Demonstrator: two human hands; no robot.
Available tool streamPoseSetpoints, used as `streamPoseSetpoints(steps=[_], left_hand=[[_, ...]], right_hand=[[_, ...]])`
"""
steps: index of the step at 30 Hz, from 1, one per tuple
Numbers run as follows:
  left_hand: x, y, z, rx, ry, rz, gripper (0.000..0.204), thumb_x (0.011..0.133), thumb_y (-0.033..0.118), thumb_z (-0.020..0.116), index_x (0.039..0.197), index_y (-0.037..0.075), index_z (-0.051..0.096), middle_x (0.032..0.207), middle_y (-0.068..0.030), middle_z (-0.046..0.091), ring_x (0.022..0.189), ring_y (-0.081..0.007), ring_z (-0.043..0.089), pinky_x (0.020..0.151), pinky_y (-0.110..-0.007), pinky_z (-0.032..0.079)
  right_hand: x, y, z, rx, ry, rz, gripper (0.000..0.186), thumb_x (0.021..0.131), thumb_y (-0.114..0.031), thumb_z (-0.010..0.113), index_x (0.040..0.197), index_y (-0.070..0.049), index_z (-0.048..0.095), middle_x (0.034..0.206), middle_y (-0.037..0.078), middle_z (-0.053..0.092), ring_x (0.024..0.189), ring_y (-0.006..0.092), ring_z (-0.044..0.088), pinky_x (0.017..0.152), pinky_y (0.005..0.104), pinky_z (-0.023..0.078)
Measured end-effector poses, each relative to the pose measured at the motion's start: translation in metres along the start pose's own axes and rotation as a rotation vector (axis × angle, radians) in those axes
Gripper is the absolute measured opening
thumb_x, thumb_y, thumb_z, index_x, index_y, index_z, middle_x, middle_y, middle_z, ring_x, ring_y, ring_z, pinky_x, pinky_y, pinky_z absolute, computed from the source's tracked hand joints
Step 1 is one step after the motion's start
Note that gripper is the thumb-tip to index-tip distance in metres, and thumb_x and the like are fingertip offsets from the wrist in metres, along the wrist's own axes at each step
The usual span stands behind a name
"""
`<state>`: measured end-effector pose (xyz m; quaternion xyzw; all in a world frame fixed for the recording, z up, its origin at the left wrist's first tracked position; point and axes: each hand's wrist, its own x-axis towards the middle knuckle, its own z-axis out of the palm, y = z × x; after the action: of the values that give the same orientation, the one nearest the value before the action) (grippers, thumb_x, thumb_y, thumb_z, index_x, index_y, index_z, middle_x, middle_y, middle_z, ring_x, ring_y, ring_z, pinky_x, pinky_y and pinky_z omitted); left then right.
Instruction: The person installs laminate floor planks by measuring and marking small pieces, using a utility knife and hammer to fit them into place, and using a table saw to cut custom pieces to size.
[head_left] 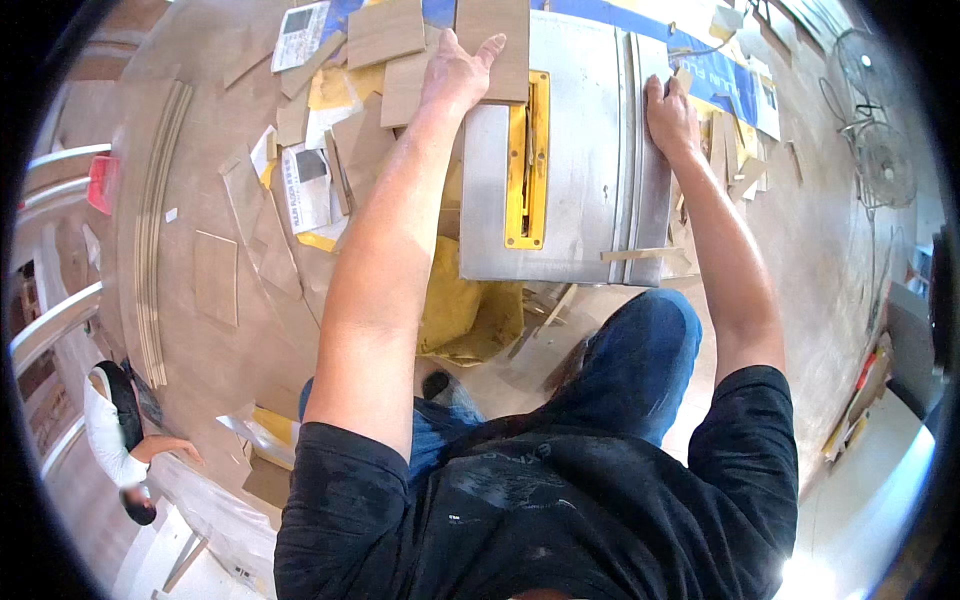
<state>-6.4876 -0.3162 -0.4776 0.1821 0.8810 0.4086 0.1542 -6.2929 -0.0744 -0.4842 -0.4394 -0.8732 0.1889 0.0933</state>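
Observation:
A table saw (580, 160) with a grey metal top stands in front of me, its yellow blade insert (527, 205) left of the middle. My left hand (460, 75) is on a flat brown wooden board (510, 60) at the far left of the saw top, thumb stretched across it and fingers at its left edge. The board's near end reaches the insert. At the saw's right edge, my right hand (673, 120) is closed around a small wood offcut (684, 78), partly hidden by the fingers. A thin wood strip (640, 254) lies across the near right corner.
More cut boards (385, 35) are piled beyond my left arm, among scraps and printed sheets. A yellow sack (455, 310) sits below the saw. Long planks (155, 240) lie at left, where another person (118, 430) bends down. A fan (885, 165) stands at right.

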Motion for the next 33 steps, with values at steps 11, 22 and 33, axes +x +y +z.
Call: streamPoseSetpoints(steps=[11, 22, 33], left_hand=[[-0.002, -0.013, -0.001, 0.03, -0.047, 0.004, 0.111, 0.087, 0.075, 0.053, 0.145, -0.016, 0.026, 0.136, -0.0384, 0.048, 0.13, -0.0444, 0.05, 0.108, -0.046, 0.043], [-0.002, -0.017, 0.004, 0.003, 0.052, 0.059, 0.095, 0.093, 0.058, 0.059, 0.148, -0.011, 0.025, 0.141, -0.0389, 0.044, 0.134, -0.0467, 0.045, 0.112, -0.045, 0.039], [-0.013, -0.007, 0.001, 0.036, 0.016, 0.005, 0.096, 0.093, 0.059, 0.058, 0.148, -0.012, 0.024, 0.143, -0.0383, 0.042, 0.135, -0.0458, 0.043, 0.113, -0.045, 0.038]], right_hand=[[0.007, 0.005, 0.004, -0.025, -0.046, 0.006, 0.066, 0.099, -0.053, 0.039, 0.132, 0.001, 0.054, 0.126, 0.032, 0.06, 0.121, 0.049, 0.054, 0.104, 0.0509, 0.041], [0.01, 0.014, 0.011, -0.009, -0.035, -0.025, 0.068, 0.099, -0.055, 0.037, 0.135, 0.0, 0.051, 0.13, 0.031, 0.057, 0.124, 0.0492, 0.051, 0.106, 0.052, 0.039], [0.014, 0.027, 0.015, -0.013, -0.029, -0.038, 0.068, 0.098, -0.056, 0.037, 0.137, -0.001, 0.049, 0.131, 0.031, 0.058, 0.123, 0.0493, 0.053, 0.105, 0.0545, 0.04]])
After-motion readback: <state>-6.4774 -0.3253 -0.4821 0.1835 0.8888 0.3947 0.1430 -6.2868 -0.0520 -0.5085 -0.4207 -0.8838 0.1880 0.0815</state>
